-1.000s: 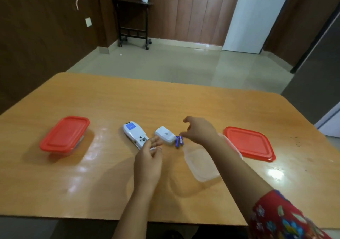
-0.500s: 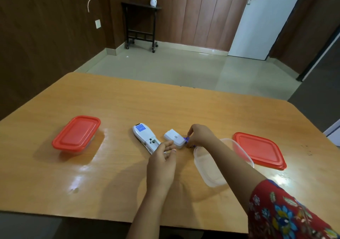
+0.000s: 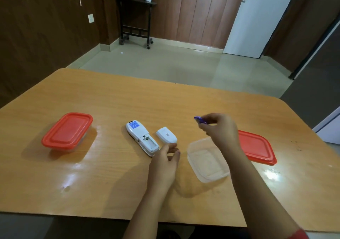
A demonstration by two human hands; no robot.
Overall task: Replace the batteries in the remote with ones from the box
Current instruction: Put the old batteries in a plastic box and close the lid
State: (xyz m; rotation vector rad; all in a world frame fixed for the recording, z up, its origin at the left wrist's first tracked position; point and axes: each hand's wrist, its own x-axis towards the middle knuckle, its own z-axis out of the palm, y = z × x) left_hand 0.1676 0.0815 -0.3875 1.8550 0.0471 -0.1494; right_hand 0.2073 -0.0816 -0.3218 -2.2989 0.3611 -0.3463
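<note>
Batteries are being pinched by the right hand above the box, right of centre, while the open remote at centre is being flanked by the relaxed left hand — insertion, poles matched, seemingly being called for next.

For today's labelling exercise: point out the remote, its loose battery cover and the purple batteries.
remote (image 3: 142, 137): head view, middle of its white back.
battery cover (image 3: 166, 137): head view, middle of its top face.
purple batteries (image 3: 199, 119): head view, the exposed purple end.
</note>
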